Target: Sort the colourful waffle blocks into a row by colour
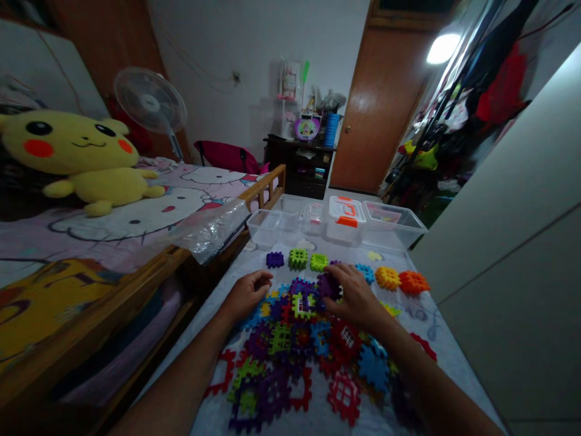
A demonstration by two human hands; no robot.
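My right hand (351, 293) is closed on a dark purple building block (328, 287), held over the far side of a heap of notched plastic pieces. My left hand (249, 295) rests at the heap's left edge, fingers curved and apart, with nothing visible in it. Between the hands lies a lime green window-shaped piece (303, 306). Nearer to me are a blue piece (373, 365), a pink window piece (344, 396) and a purple window piece (275, 393). Beyond the hands stand a purple stack (275, 260), a green stack (298, 258), a yellow stack (388, 278) and an orange stack (413, 282).
Along the table's far end stand a clear lidded box with orange clips (345, 221) and open clear bins (394, 224). A bed with a wooden rail (181, 266) borders the left, holding a yellow plush toy (100, 157). A pale cabinet (512, 254) borders the right.
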